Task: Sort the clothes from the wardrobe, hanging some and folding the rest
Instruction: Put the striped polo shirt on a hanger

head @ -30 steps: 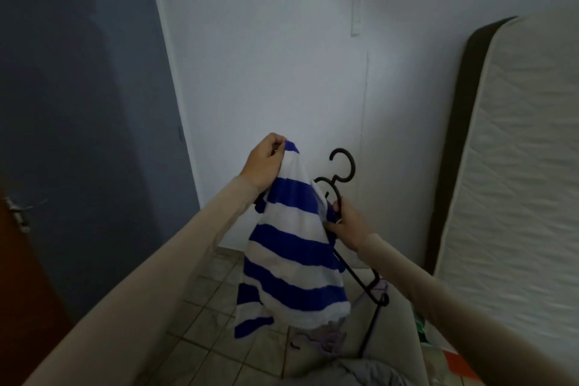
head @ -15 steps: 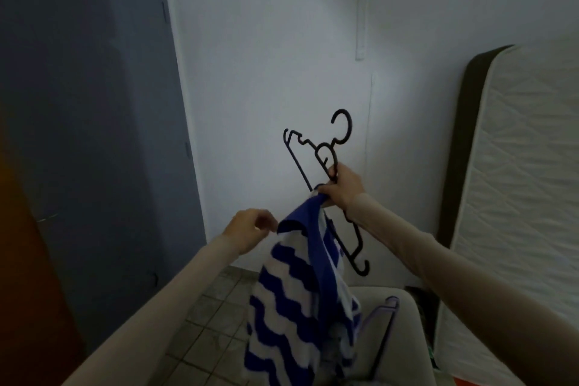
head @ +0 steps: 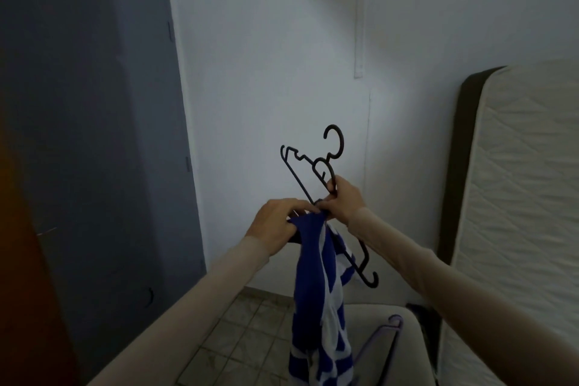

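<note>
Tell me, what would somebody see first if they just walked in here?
Probably the blue and white striped cloth hanging down in the middle, gripped at its top by the left hand. Just above it, the right hand holds a black hanger tilted against the white wall. A pale mattress stands on the right.

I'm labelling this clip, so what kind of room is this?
Probably a bedroom or storage room at home: a mattress leans upright against the wall, a grey wardrobe stands left, and the floor is tiled.
</note>
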